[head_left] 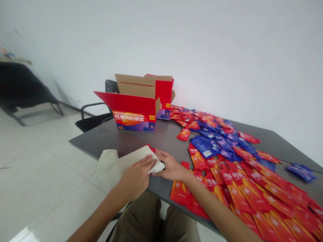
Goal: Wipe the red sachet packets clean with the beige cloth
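1. My left hand [138,178] lay palm down with its fingers together and slightly bent, pressed onto a cream cloth it had hold of. My right hand [171,164] met it at the cloth's other end, half curled, thumb below and fingers above; I could not tell just what sat inside that curl.
2. The white wall [227,50] rose behind everything, with the pale tiled floor [50,174] to my left.
3. The dark grey table [166,137] stretched before me, my lap [156,218] at its near edge.
4. A black chair [22,84] stood well apart at far left; a black armchair [98,121] stood just beyond the table's left end.
5. A heap of pouches covered much of the table's right side: red pouches [237,188] nearest me, blue pouches [222,141] across the middle, both mixed farther back.
6. Two cartons stood upright with flaps raised, the front carton [136,116] red, orange and blue, the rear carton [165,95] behind it to the right.
7. The cream cloth [126,164] was at the table's near edge, its loose end trailing leftward.
8. One blue pouch [301,172] lay apart at right.
9. A thin red edge [151,148] showed between cloth and right fingers, mostly hidden.
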Demonstrator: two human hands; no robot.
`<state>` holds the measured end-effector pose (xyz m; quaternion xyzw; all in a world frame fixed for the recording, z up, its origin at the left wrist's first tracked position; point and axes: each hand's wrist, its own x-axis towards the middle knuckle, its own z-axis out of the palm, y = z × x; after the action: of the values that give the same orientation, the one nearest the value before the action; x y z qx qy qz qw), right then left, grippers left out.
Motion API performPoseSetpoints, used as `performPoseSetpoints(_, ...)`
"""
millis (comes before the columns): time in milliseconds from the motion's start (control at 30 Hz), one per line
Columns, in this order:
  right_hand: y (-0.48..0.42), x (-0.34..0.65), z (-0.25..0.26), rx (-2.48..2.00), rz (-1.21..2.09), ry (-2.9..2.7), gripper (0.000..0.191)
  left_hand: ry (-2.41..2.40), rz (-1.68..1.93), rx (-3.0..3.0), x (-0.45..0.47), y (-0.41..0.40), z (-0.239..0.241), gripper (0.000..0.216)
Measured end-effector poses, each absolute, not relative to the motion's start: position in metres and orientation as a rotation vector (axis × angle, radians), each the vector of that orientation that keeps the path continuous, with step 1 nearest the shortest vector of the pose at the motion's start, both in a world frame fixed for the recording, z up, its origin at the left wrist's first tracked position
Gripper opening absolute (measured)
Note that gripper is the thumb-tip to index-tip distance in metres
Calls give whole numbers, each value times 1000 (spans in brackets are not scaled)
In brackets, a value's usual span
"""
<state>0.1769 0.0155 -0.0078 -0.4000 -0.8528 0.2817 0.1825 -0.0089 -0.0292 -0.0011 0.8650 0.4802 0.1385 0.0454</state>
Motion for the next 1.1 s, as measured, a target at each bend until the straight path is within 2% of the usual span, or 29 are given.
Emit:
performPoseSetpoints(233,14,177,-5,-1109,782,-2396,72,1621,367,2631,-3,12,10,49)
performPoseSetpoints(433,15,176,-5,-1120,795,-2411,87,1436,409,2705,-6,-25,0,57)
performPoseSetpoints(667,15,178,-7,-1127,794,-2391,81,1659,388,2568,-10,0,9,49)
performPoseSetpoints(867,16,177,-8,-1081,773,-2402,82,1371,438,2692,-8,-31,0,56)
performPoseSetpoints(1100,16,177,-6,-1096,776,-2384,75,1639,370,2609,-10,5,9,47)
